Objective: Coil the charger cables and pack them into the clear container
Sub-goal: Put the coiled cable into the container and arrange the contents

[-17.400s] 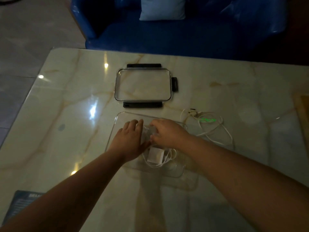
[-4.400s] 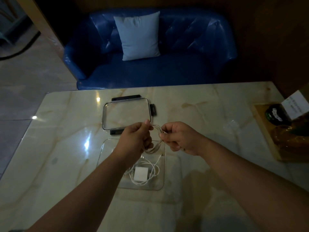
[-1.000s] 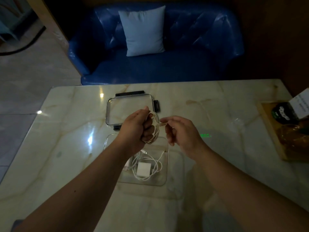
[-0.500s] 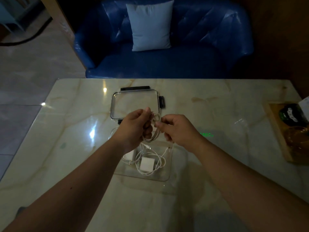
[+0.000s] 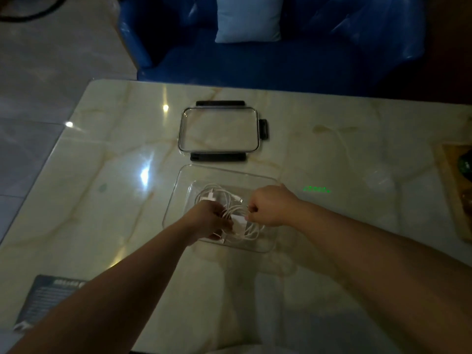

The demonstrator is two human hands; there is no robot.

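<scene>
Currently both hands are lowered into the clear container, which sits open on the marble table.

Left hand: palm down inside the near-left part of the container, fingers curled around a bundle of white cable. The loops emerge from under the fingers toward the right. The grip is closed on the cable.

Right hand: over the right half of the container, fingers folded into a loose fist. The fingertips pinch a thin strand or plug end of the same cable at the left edge of the fist. The exact contact point is too small and dim to resolve.

Container contents: a second coil with a white plug lies in the far-left part, apart from the hands. A white adapter lies between the two hands, with more cable loops along the near wall. All cables are within the container walls.

Lid: flat on the table just beyond the container, not touching it. Black latches show on its far, near and right edges.

Other items: a green light mark on the table right of the container, a dark printed card at the near-left table edge, a tray at the right edge, and a blue sofa with a pale cushion behind the table.
</scene>
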